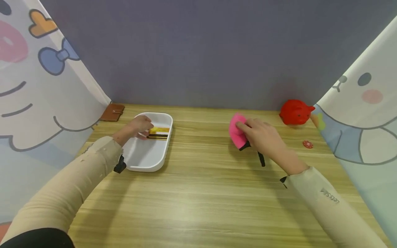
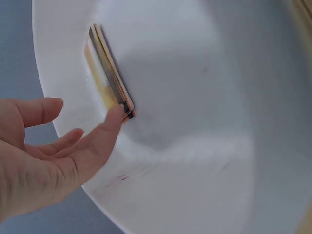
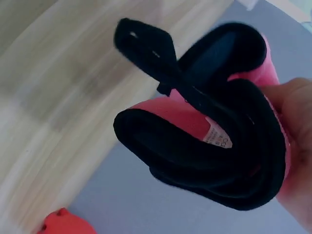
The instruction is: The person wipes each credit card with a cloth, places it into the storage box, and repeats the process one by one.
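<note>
My left hand [image 1: 138,126] reaches into a white tray [image 1: 138,156] on the left. Inside lies a narrow bundle of yellow and dark-striped strips [image 1: 161,135]. In the left wrist view a fingertip touches the near end of the strips [image 2: 108,68], while the thumb [image 2: 45,111] stands apart from them. On the right, my right hand [image 1: 263,136] grips a pink cloth item [image 1: 236,132] between thumb and fingers. It looks folded, with thick black edging [image 3: 243,195], a small white label [image 3: 218,136] inside and a black strap [image 1: 261,159] hanging down.
A brown wallet-like case [image 1: 113,112] lies behind the tray by the left side. At the back right stands a red piggy bank [image 1: 295,113], with a red poker chip [image 1: 308,144] in front. A dark panel [image 1: 198,55] closes off the wooden table's [image 1: 192,199] far edge.
</note>
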Motion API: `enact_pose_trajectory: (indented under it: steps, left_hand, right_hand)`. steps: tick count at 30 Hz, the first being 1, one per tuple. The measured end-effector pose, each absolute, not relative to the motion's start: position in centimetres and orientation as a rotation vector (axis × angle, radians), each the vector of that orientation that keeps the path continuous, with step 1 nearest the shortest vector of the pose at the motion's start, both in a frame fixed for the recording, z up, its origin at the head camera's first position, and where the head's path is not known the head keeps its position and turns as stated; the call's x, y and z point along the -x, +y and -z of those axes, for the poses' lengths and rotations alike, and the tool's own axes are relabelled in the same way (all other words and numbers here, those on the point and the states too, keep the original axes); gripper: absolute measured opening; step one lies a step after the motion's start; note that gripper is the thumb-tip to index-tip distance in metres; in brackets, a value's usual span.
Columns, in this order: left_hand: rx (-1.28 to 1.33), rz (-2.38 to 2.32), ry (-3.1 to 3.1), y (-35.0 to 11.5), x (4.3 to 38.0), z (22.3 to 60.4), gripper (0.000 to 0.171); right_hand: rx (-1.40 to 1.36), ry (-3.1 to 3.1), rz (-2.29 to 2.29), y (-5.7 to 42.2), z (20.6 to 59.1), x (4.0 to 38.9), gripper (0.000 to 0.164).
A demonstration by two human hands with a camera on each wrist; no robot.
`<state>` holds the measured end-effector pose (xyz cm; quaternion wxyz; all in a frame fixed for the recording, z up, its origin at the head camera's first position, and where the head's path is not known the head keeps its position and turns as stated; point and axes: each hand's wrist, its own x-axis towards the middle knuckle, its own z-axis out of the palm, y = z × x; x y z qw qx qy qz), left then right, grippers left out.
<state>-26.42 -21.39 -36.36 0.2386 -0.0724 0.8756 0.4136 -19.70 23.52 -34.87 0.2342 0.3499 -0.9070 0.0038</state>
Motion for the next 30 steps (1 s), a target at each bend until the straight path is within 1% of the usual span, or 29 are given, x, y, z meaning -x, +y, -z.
enact_pose_trajectory:
  steps: [5,11,16,19,21,26,30]
  left_hand:
    - [0.164,-1.042,2.452,-21.0,26.2,35.7,0.061]
    - [0.097,-1.071,2.517,-20.3,26.0,35.4,0.057]
    - [0.051,-1.164,2.511,-19.7,25.5,34.1,0.054]
    - [0.024,-1.178,2.518,-19.3,25.1,33.4,0.052]
    - [0.003,-1.172,2.519,-19.0,24.8,33.0,0.050]
    - [-0.091,-1.121,2.549,-18.4,23.9,32.5,0.046]
    - [-0.227,-1.021,2.616,-18.3,23.1,32.3,0.042]
  right_hand:
    - [-1.043,-2.688,-0.046,23.7,36.5,20.5,0.033]
    - [-1.070,-2.746,-0.110,23.5,38.8,19.9,0.029]
    - [-1.051,-2.733,-0.151,23.4,39.5,19.5,0.030]
    - [-1.020,-2.777,-0.144,23.4,39.5,19.4,0.027]
    - [-1.004,-2.828,-0.099,23.3,39.5,19.3,0.029]
    - [-1.016,-2.954,0.051,23.4,39.6,18.7,0.042]
    - [-1.048,-2.978,0.071,23.7,40.0,18.1,0.045]
